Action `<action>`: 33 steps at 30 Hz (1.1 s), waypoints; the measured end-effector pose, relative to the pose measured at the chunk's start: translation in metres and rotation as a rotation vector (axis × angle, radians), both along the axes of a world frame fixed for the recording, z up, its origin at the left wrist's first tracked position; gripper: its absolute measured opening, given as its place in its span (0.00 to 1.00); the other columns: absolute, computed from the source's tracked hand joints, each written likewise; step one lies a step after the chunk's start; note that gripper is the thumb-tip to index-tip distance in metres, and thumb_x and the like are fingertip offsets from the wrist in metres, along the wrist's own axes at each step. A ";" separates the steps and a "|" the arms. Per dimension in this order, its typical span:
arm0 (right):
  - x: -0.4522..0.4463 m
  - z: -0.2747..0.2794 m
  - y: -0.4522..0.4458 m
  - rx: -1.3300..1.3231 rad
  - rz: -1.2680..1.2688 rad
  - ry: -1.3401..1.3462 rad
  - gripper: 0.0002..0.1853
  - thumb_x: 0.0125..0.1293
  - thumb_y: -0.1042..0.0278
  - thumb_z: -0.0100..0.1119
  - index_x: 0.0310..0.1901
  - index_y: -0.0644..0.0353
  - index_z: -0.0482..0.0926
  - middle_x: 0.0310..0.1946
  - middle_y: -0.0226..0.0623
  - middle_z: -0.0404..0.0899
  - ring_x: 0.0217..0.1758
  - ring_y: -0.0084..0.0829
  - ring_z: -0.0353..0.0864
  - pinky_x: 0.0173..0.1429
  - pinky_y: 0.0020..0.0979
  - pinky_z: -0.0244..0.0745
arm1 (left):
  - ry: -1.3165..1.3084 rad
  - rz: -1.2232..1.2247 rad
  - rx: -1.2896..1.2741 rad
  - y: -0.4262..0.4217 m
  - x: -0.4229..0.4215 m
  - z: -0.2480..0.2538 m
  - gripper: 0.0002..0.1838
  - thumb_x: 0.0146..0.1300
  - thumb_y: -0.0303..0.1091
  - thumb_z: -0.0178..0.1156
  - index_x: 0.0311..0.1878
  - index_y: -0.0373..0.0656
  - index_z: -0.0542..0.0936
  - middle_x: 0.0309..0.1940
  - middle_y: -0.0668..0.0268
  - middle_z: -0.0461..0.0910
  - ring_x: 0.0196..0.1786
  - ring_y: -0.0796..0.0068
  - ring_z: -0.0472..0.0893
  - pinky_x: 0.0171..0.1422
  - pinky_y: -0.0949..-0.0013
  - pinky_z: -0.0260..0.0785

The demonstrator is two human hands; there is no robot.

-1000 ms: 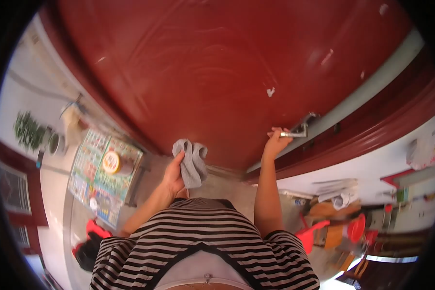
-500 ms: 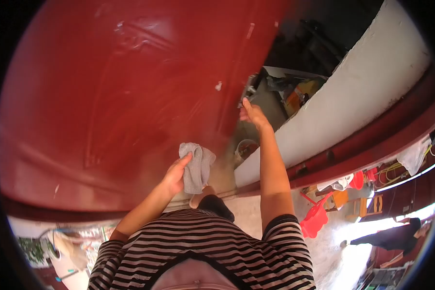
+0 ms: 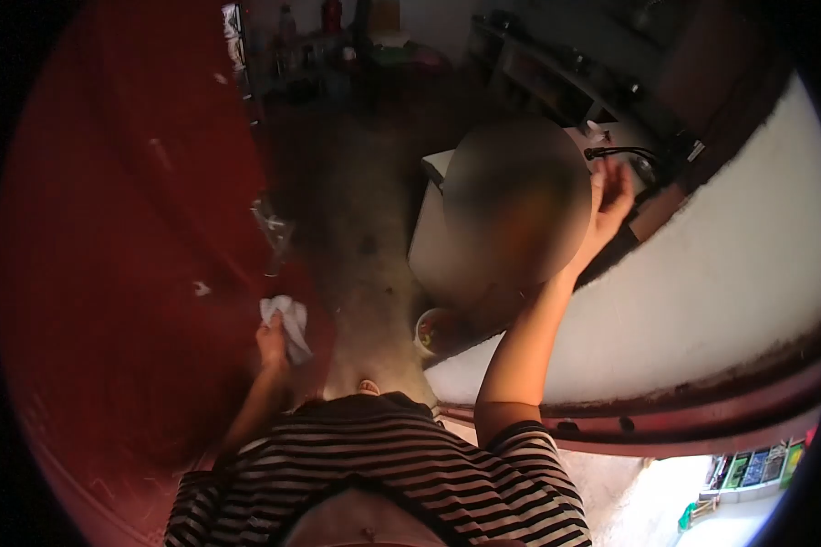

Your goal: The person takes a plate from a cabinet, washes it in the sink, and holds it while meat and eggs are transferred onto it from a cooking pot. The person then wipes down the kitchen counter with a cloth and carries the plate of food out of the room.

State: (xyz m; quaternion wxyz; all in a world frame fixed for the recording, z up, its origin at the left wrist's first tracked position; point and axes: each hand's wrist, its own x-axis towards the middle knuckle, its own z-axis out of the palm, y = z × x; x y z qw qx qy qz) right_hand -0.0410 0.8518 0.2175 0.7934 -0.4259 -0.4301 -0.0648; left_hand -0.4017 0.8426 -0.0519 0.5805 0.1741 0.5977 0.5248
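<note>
A light grey cloth (image 3: 289,326) is gripped in my left hand (image 3: 271,342), close to the red door (image 3: 137,228) at the left. The door stands open, with a metal latch (image 3: 272,235) along its edge. My right hand (image 3: 611,208) is raised at the inner side of the doorway, fingers loosely apart and nothing visible in them. Near its fingertips is the end of a dark cable (image 3: 625,151); I cannot tell whether they touch. A round blurred patch hides what lies just left of this hand.
A white wall (image 3: 693,273) borders the doorway on the right. Inside the dim room, a bucket (image 3: 433,330) stands on the floor (image 3: 365,292) by the wall's end. Shelving with bottles (image 3: 287,23) is at the back. Outside, coloured crates (image 3: 757,465) show at lower right.
The red door has swung inward to the left, revealing the dim room. My right hand has left the door's edge and moved right. My left hand has moved left with the cloth.
</note>
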 end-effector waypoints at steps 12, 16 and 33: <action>0.047 -0.045 -0.014 0.051 -0.582 -0.104 0.23 0.65 0.62 0.37 0.58 0.67 0.58 0.57 0.46 0.61 0.61 0.38 0.60 0.64 0.36 0.55 | 0.248 -0.162 -0.117 0.148 0.084 -0.059 0.16 0.61 0.37 0.49 0.47 0.35 0.71 0.41 0.61 0.73 0.43 0.69 0.72 0.46 0.69 0.64; 0.036 -0.051 0.042 0.272 -0.660 -0.121 0.18 0.63 0.70 0.35 0.52 0.72 0.62 0.51 0.49 0.66 0.54 0.40 0.66 0.57 0.35 0.62 | -0.303 -0.346 0.138 0.235 0.113 -0.055 0.17 0.61 0.38 0.50 0.48 0.37 0.70 0.43 0.63 0.73 0.44 0.71 0.72 0.48 0.69 0.64; -0.039 -0.043 0.483 -0.438 -0.044 -0.520 0.14 0.59 0.62 0.49 0.39 0.65 0.73 0.43 0.48 0.72 0.46 0.38 0.72 0.50 0.33 0.66 | -0.381 -0.485 0.184 0.670 0.091 0.001 0.12 0.61 0.30 0.44 0.45 0.38 0.71 0.41 0.62 0.74 0.43 0.69 0.75 0.47 0.66 0.69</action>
